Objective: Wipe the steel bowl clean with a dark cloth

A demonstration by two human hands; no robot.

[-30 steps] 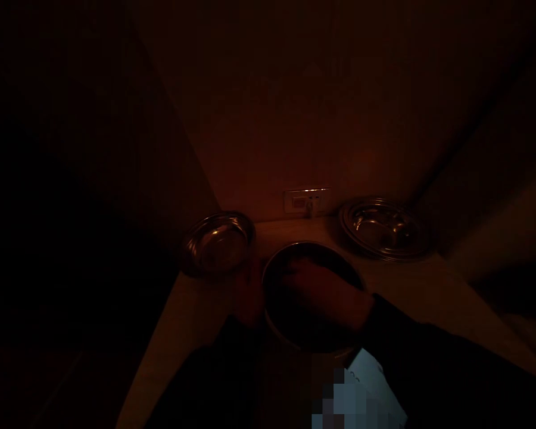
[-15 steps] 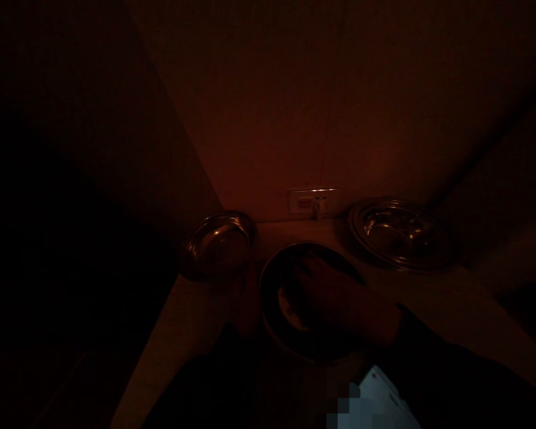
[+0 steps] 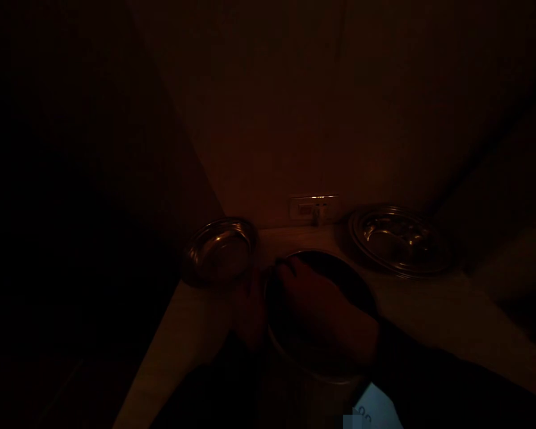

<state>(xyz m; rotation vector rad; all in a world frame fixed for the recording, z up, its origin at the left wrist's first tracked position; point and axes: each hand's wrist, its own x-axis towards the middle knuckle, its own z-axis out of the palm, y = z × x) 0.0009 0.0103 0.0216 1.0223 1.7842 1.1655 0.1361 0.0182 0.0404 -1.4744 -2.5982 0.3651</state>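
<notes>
The light is very dim. A round, deep pot (image 3: 330,376) with a dark inside and a thin paler rim stands in the middle. Over its opening reaches my right hand (image 3: 312,298), knuckles up and fingers bent down at the far left of the rim. A dark edge shows by those fingertips, but what it belongs to is too dark to name. My left hand (image 3: 250,307) is at the pot's left outer side, close against the wall; its fingers are mostly lost in shadow. Beyond it sits a shiny metal bowl (image 3: 221,253).
Metal plates or a shallow dish (image 3: 402,243) lie at the back right of the pale tabletop (image 3: 161,351). A wall socket (image 3: 315,207) with a plug is behind the pot. At the lower edge is a lit, pale flat object (image 3: 377,405), partly pixelated.
My right hand has moved left inside the pot, toward its rim. A pale patch inside the pot is now covered or too dark. The picture is darker, and the view has shifted slightly.
</notes>
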